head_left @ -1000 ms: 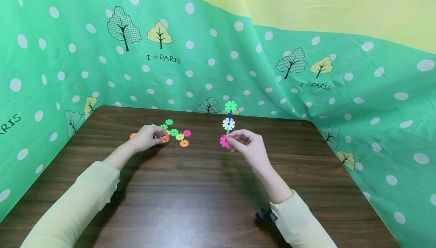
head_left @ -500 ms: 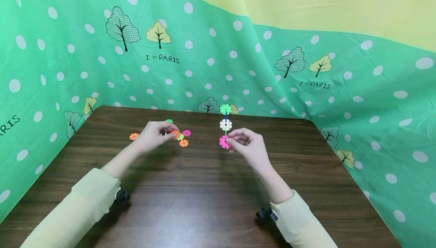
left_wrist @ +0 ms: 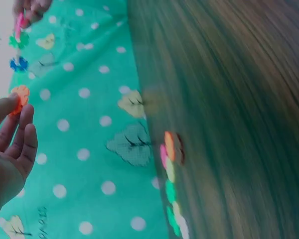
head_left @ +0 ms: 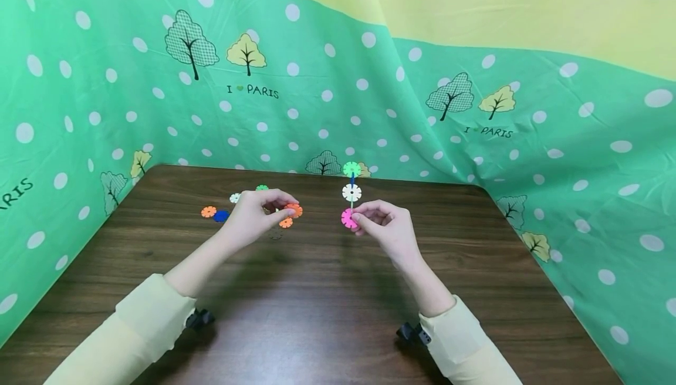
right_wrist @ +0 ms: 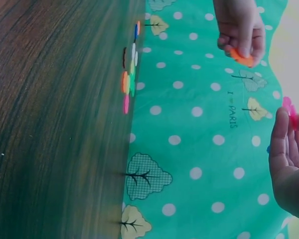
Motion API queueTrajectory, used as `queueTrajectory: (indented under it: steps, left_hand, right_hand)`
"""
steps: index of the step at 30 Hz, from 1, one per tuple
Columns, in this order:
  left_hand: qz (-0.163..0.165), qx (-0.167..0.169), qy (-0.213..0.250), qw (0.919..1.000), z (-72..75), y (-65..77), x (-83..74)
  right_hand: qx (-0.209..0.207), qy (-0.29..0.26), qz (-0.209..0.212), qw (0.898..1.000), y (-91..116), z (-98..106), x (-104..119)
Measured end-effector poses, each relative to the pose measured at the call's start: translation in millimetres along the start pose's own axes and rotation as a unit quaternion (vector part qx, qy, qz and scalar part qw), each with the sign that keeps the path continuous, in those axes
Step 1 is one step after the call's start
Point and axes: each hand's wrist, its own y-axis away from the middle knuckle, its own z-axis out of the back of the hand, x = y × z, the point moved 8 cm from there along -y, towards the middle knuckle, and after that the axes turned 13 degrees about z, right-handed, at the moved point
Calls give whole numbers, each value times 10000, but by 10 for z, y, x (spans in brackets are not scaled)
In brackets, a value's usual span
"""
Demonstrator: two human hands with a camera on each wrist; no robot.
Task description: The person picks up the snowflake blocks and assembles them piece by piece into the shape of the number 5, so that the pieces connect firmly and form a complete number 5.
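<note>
My left hand [head_left: 252, 216] pinches an orange notched flower disc [head_left: 297, 210] between thumb and fingers, raised above the table. In the left wrist view the orange disc [left_wrist: 22, 97] shows at the thumb tip. To the right, my right hand [head_left: 389, 231] holds an upright chain of linked discs by its lowest piece, a pink disc [head_left: 347, 219]. Above the pink one come a light green disc seen edge-on, a white disc [head_left: 351, 192], a blue disc [head_left: 352, 178] seen edge-on and a green disc [head_left: 352, 168] on top. Part of the pink disc is hidden behind the fingers.
Loose discs lie on the dark wooden table [head_left: 317, 314], partly hidden by my left hand: an orange disc [head_left: 208, 212], a blue disc [head_left: 221, 216], a white disc [head_left: 235, 198], a dark brown disc [head_left: 275, 234] and others. A green dotted cloth [head_left: 327, 109] hangs behind.
My left hand has lifted the orange disc and carried it right, toward the chain, uncovering the blue and white discs. The chain has turned slightly in my right hand, which stays nearly in place.
</note>
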Motion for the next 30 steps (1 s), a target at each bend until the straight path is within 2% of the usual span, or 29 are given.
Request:
queueTrajectory:
  steps: [6,16,24,30]
  left_hand:
    - [-68,-48,283,9996,-87,59,-176]
    - [-791,-478,308,9952,-210,96,-446]
    - [-1026,-741,247,9917,-266,119,-518]
    - [-1234,-785,318,9887,-315,130,-534]
  right_hand:
    - [5,-188,32,9998,1,-38,32]
    - [127,-211,147,9996,-26,-108,73]
    - [218,-266,-85,9994,-28,-154,45]
    - [239,-284,-80,9993,-21,-179,46]
